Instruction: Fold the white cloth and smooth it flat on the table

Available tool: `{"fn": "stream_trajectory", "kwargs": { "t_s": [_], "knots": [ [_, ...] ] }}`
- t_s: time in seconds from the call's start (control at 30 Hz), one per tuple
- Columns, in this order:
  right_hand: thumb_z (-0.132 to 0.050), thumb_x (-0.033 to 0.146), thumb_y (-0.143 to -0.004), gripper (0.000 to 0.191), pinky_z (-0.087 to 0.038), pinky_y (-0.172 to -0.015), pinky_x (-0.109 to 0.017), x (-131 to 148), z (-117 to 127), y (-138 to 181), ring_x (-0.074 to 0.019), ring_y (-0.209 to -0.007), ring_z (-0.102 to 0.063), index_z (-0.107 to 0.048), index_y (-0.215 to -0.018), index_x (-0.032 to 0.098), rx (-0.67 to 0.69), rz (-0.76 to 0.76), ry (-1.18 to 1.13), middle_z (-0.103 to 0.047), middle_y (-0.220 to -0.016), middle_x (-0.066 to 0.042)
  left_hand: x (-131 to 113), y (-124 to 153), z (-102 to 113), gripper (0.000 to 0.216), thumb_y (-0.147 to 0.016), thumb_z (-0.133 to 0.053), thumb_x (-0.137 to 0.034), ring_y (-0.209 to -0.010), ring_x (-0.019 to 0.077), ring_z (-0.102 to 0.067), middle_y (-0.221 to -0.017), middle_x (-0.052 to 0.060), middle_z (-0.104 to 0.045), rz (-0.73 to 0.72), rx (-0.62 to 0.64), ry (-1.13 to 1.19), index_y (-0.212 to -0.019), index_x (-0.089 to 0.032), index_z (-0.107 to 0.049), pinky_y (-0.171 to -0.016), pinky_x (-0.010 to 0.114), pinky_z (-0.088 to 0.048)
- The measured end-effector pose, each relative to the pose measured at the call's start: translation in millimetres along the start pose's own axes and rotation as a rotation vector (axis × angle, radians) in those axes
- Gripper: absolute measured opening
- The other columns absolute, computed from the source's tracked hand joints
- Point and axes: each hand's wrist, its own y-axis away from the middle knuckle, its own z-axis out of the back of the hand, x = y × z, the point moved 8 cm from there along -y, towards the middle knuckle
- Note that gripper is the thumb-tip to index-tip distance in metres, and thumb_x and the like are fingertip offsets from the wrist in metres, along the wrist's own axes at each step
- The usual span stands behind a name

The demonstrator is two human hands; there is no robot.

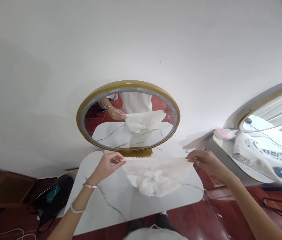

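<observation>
Left hand and right hand pinch the cloth by its top corners — likely light, floppy, best held there.

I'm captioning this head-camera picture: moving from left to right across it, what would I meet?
Wooden cabinet, black bag, left hand, white cloth, right hand, printed white fabric.

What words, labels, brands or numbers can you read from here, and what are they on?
None can be read with certainty.
White printed fabric on the right-hand table: dark characters and a large blue mark, too distorted to quote; the smaller print is too tiny.
Pink-and-white packet: any print is too small to read.
White cloth in both hands: no lettering visible.
</observation>
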Motion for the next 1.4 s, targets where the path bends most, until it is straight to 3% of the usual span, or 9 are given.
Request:
{"fn": "stream_trajectory", "kwargs": {
  "t_s": [0.23,0.33,0.43,0.63,0.77,0.93,1.07,1.23,1.4],
  "knots": [
    [-0.065,0.043,-0.081,0.021,-0.058,-0.06,-0.021,28.0,96.1,90.5,-0.0191,-0.072,-0.071,-0.071,-0.094,0.027,-0.15,0.108,0.115,-0.074,-0.086,-0.002,-100.0,43.7,-1.7,0.015,-0.081,-0.065,-0.035,-0.064,0.01,-0.061,-0.076,-0.002,-0.064,-0.035,0.032,-0.066,-0.083,-0.022,-0.059,-0.059,0.017,-0.055],
    [-0.067,0.039,-0.081,0.018,-0.06,-0.062,-0.02,15.4,115.3,123.9,-0.0197,-0.074,-0.072,-0.071,-0.096,0.031,-0.138,0.157,0.047,-0.074,-0.09,-0.002,-118.4,65.4,-13.0,0.013,-0.081,-0.065,-0.035,-0.058,0.0092,-0.059,-0.076,-0.003,-0.065,0.025,0.081,-0.108,-0.084,-0.024,-0.059,-0.056,0.017,-0.054],
    [-0.066,0.04,-0.081,0.017,-0.061,-0.063,-0.023,-16.6,114.0,109.2,-0.0213,-0.076,-0.071,-0.071,-0.095,0.033,-0.103,0.134,-0.042,-0.074,-0.089,-0.004,-114.6,52.6,-28.8,0.017,-0.081,-0.062,-0.041,-0.057,0.0116,-0.059,-0.076,-0.002,-0.066,0.082,0.037,-0.144,-0.086,-0.026,-0.058,-0.053,0.02,-0.053],
    [-0.058,0.053,-0.08,0.035,-0.059,-0.077,-0.037,-102.8,56.9,-13.1,-0.025,-0.083,-0.069,-0.067,-0.09,0.021,-0.143,0.005,-0.12,-0.072,-0.09,-0.009,-52.3,-47.9,-82.8,0.014,-0.085,-0.05,-0.03,-0.073,0.0167,-0.064,-0.08,0.0,-0.067,0.149,-0.185,-0.34,-0.095,-0.022,-0.057,-0.071,0.029,-0.054],
    [-0.042,0.048,-0.09,0.043,-0.049,-0.094,-0.048,-140.4,10.4,-26.9,-0.0294,-0.107,-0.061,-0.062,-0.111,0.016,-0.418,0.021,0.077,-0.066,-0.111,-0.016,-7.6,-64.3,-132.4,0.035,-0.085,-0.046,-0.019,-0.12,0.0262,-0.052,-0.127,0.013,-0.056,0.125,-0.391,-0.552,-0.12,-0.018,-0.053,-0.101,0.043,-0.044],
    [-0.035,0.044,-0.096,0.044,-0.042,-0.104,-0.046,-160.3,-94.9,-12.3,-0.0265,-0.123,-0.051,-0.051,-0.129,0.019,-0.315,0.055,0.144,-0.056,-0.13,-0.015,53.5,-52.8,-217.3,0.036,-0.093,-0.036,-0.023,-0.131,0.025,-0.044,-0.137,0.01,-0.051,0.059,-0.168,-0.629,-0.123,-0.019,-0.055,-0.107,0.043,-0.04],
    [-0.029,0.05,-0.095,0.061,-0.034,-0.107,-0.054,-191.1,-165.5,-40.7,-0.0321,-0.14,-0.028,-0.032,-0.146,0.016,-0.199,-0.159,0.243,-0.032,-0.15,-0.019,86.6,-67.3,-252.8,0.041,-0.093,-0.036,-0.023,-0.138,0.0271,-0.035,-0.142,0.01,-0.048,0.003,-0.079,-0.697,-0.13,-0.016,-0.052,-0.112,0.046,-0.035],
    [-0.034,0.046,-0.095,0.056,-0.02,-0.113,-0.054,-220.2,-174.6,-63.5,-0.0303,-0.144,-0.018,-0.038,-0.144,0.02,-0.175,-0.165,0.449,-0.028,-0.153,-0.015,104.0,-83.5,-269.7,0.054,-0.09,-0.041,-0.023,-0.136,0.0283,-0.036,-0.146,0.012,-0.043,0.089,-0.124,-0.755,-0.143,-0.015,-0.038,-0.112,0.047,-0.033],
    [-0.041,0.025,-0.09,0.05,-0.011,-0.115,-0.054,-206.4,-164.7,-81.9,-0.0292,-0.145,-0.015,-0.045,-0.139,0.016,-0.148,-0.06,0.518,-0.026,-0.154,-0.015,94.3,-98.8,-281.0,0.064,-0.08,-0.054,-0.025,-0.141,0.0342,-0.024,-0.152,0.011,-0.032,0.07,-0.149,-0.698,-0.142,-0.02,-0.04,-0.113,0.052,-0.027]
  ]
}}
